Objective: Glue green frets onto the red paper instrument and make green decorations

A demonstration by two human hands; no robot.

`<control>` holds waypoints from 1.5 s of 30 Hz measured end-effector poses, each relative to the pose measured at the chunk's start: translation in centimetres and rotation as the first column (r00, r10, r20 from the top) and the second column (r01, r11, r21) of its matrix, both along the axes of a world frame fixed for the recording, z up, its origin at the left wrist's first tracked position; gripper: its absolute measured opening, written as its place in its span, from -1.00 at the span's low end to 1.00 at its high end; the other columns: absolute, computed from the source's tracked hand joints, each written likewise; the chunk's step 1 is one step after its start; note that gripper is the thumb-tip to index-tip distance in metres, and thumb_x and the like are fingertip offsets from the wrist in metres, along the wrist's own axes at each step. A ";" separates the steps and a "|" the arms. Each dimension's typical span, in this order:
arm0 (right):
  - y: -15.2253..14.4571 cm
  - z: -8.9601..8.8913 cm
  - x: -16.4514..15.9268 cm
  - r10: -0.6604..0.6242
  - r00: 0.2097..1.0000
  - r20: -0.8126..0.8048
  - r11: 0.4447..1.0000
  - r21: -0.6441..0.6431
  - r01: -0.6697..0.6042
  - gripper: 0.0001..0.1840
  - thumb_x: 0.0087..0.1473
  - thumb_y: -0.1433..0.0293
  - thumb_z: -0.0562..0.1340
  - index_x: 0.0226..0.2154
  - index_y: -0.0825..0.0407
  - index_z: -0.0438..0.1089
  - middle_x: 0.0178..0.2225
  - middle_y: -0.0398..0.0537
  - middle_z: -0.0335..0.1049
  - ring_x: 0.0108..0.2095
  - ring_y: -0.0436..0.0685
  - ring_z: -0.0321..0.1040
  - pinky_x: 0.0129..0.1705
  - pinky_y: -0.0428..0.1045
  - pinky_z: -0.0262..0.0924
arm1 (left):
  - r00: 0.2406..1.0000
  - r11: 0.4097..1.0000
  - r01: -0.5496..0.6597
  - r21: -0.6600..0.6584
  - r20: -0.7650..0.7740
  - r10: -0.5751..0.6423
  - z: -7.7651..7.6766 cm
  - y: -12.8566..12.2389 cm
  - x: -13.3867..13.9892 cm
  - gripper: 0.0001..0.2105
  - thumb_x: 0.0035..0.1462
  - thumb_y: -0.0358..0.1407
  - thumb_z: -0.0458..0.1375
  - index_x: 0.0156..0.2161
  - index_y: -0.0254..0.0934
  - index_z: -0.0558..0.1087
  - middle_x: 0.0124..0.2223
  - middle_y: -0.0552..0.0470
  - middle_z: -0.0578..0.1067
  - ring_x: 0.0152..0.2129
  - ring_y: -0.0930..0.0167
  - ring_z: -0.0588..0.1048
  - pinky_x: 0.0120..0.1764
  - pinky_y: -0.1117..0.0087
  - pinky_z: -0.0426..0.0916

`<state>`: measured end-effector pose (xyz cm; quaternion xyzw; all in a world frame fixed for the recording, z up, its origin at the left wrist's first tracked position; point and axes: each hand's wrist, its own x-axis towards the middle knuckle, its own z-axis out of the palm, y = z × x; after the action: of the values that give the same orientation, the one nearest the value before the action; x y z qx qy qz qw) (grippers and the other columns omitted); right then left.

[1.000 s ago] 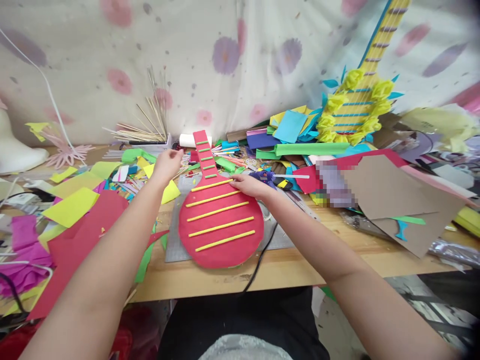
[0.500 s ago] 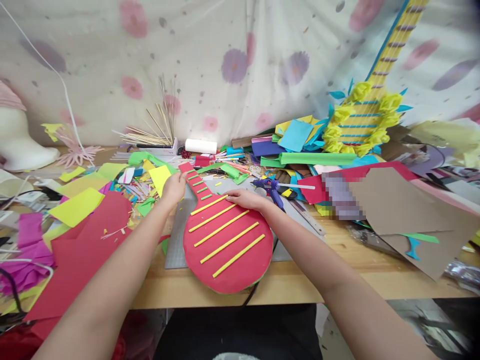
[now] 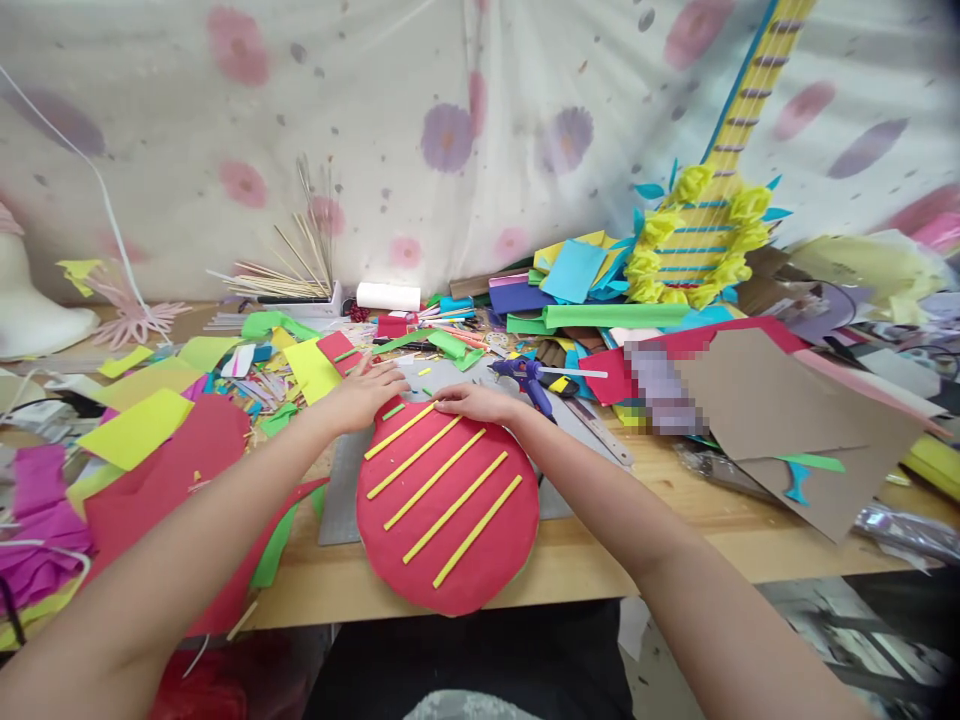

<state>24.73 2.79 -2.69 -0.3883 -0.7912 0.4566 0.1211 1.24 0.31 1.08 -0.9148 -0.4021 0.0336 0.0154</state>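
A red paper guitar (image 3: 450, 540) lies over a grey cutting mat (image 3: 339, 510), its round body near the table's front edge. Slanting yellow strips (image 3: 435, 475) cross the body, and short green strips (image 3: 393, 411) mark the neck. My left hand (image 3: 367, 390) lies flat across the neck, fingers stretched out, hiding much of it. At the body's upper edge my right hand (image 3: 476, 402) holds the guitar, fingertips by the end of the topmost yellow strip. A purple glue gun (image 3: 529, 375) with a clear stick lies just beyond my right hand.
Red sheets (image 3: 217, 450) and yellow paper (image 3: 135, 430) cover the left side. A steel ruler (image 3: 600, 430) lies right of the mat, with brown card (image 3: 795, 400) farther right. Behind stand bamboo sticks (image 3: 300, 260) and a yellow paper guitar (image 3: 697, 230) with paper flowers.
My left hand has gone from gripping the neck's side to lying flat across it. The red guitar has turned slightly. The view has shifted a little to the right.
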 end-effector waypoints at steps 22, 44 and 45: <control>-2.4 -1.2 11.6 -0.753 0.658 -0.010 0.598 0.407 0.691 -0.53 -0.21 -0.03 0.25 -0.49 0.05 0.28 -0.49 -0.06 0.37 -0.46 0.08 0.28 -0.41 -0.04 0.12 | 0.929 0.926 -0.363 -0.104 0.039 0.369 0.6 -0.3 -4.8 -0.56 -0.17 -0.46 0.05 -0.09 -0.23 0.40 -0.11 -0.11 0.46 -0.13 0.17 0.42 -0.13 0.25 0.30; -1.1 -4.2 10.8 -0.888 0.450 -0.095 0.418 0.239 0.876 -0.38 -0.12 -0.04 0.15 -0.26 0.17 0.43 -0.43 0.08 0.46 -0.40 0.19 0.36 -0.34 0.03 0.18 | 0.517 0.609 -0.743 -0.277 0.341 0.785 1.8 9.6 -7.5 -0.74 0.02 -0.21 0.04 -0.23 -0.36 0.33 -0.24 -0.04 0.38 -0.21 0.30 0.34 -0.10 0.22 0.21; -1.0 -4.2 10.8 -0.892 0.446 -0.072 0.415 0.261 0.872 -0.38 -0.12 -0.05 0.14 -0.27 0.17 0.43 -0.43 0.08 0.45 -0.40 0.19 0.35 -0.35 0.02 0.17 | 0.483 0.580 -0.784 -0.222 0.369 0.794 1.2 10.7 -7.6 -0.75 0.03 -0.23 0.03 -0.22 -0.36 0.30 -0.26 -0.02 0.33 -0.20 0.29 0.31 -0.09 0.18 0.19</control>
<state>35.48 1.75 -6.90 -0.7434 -0.5255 0.2014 0.3615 -6.40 11.00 2.25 -0.6109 -0.7685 -0.1611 -0.1016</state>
